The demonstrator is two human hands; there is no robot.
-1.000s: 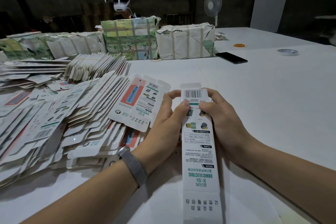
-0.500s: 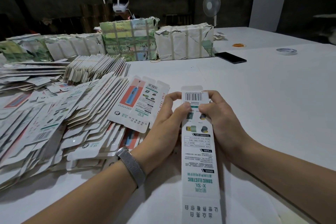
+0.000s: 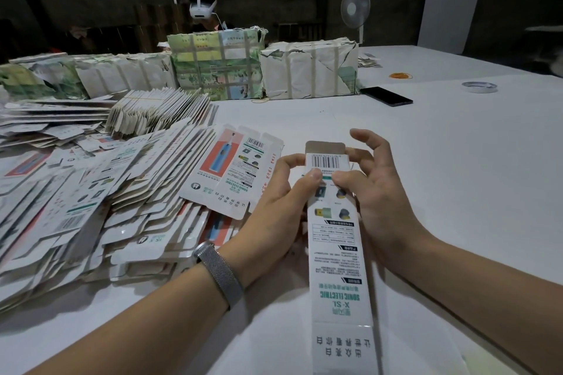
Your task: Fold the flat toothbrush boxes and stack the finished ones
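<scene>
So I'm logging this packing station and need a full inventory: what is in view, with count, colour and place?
box being folded: one, white with green print, centre, held in both hands
loose flat boxes: a large heap, white, left of the table
banded bundle of flats: one, white, behind the heap
wrapped parcels: several, green and white, far edge
phone: one, black, right of the parcels
tape roll: one, white, far right
rubber bands: orange, count unclear, far right
fan: one, white, behind the table
table: one, white
watch: one, silver, left wrist
left hand: pinches the box
right hand: pinches the box
</scene>
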